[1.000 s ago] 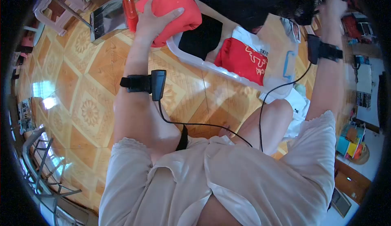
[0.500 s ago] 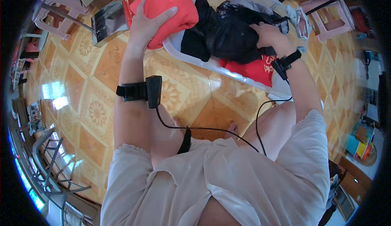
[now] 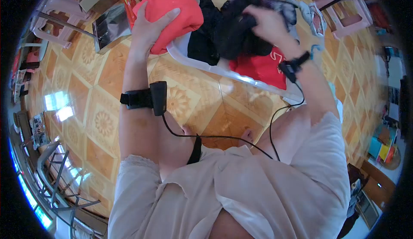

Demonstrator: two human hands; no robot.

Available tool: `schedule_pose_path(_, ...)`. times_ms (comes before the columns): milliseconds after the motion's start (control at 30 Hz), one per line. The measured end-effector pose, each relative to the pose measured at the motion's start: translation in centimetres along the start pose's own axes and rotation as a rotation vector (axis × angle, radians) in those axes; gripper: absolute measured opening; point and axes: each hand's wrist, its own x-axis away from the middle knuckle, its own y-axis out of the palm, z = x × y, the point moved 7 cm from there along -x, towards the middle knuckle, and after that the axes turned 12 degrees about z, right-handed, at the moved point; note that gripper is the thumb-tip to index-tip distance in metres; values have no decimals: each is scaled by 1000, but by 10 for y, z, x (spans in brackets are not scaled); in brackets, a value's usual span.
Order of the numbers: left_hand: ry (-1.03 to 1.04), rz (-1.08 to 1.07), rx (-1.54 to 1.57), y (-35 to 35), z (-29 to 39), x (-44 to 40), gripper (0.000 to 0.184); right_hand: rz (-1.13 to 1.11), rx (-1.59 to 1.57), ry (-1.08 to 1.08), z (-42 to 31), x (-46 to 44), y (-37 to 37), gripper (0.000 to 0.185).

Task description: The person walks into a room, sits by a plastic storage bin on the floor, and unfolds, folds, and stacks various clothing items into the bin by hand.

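My left hand (image 3: 148, 32) is wrapped round the side of a rolled red cloth bundle (image 3: 178, 13), thumb and fingers spread over it. The bundle is held at the left end of a white plastic tub (image 3: 185, 58). Over the tub, my right hand (image 3: 269, 26) grips a black garment (image 3: 238, 32); that hand and the cloth are smeared by motion. More black cloth (image 3: 202, 45) hangs over the tub's near rim. Beneath the right wrist lies a red garment (image 3: 260, 71) with white lettering, partly covered by the black one.
Pink plastic stools stand at the upper left (image 3: 58, 21) and upper right (image 3: 344, 15). A dark shiny box (image 3: 112, 26) sits left of the bundle. Black cable (image 3: 219, 136) runs between the wrist-worn devices. A metal-framed rack (image 3: 56, 178) is at the lower left.
My right hand has moved up and to the left, pulling the black garment with it. More of the red lettered garment shows. My left hand and the red bundle have shifted slightly left.
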Motion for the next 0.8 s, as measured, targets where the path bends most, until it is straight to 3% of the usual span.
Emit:
schedule_pose_path(67,-27,-29,53,0,0,1,119,272,-55,-26,-1,-7,-108,51)
schedule_pose_path(100,-28,-34,56,0,-2,0,119,342,-179,128,6,-4,-161,54)
schedule_pose_path(133,-60,-44,70,1,-9,-2,119,480,-185,163,47,6,-204,46)
schedule_pose_path(167,-91,-54,84,2,-15,-4,118,606,211,89,34,16,-270,41)
schedule_pose_path(200,-89,-59,87,3,-19,-7,118,701,295,127,49,38,-318,41)
schedule_pose_path(367,-53,-82,115,6,-23,-12,114,1038,617,322,165,235,-524,41)
schedule_pose_path(500,-50,-60,45,2,5,2,110,1213,839,311,227,412,-625,43)
schedule_pose_path(567,-105,-91,110,3,5,4,107,1292,906,259,233,493,-621,44)
schedule_pose_path(667,-75,-88,107,5,7,3,105,1411,815,570,196,558,-537,48)
schedule_pose_path(767,-107,-90,68,4,14,6,104,1269,695,677,180,599,-411,46)
schedule_pose_path(800,-104,-85,63,4,16,6,104,1101,678,992,175,604,-363,45)
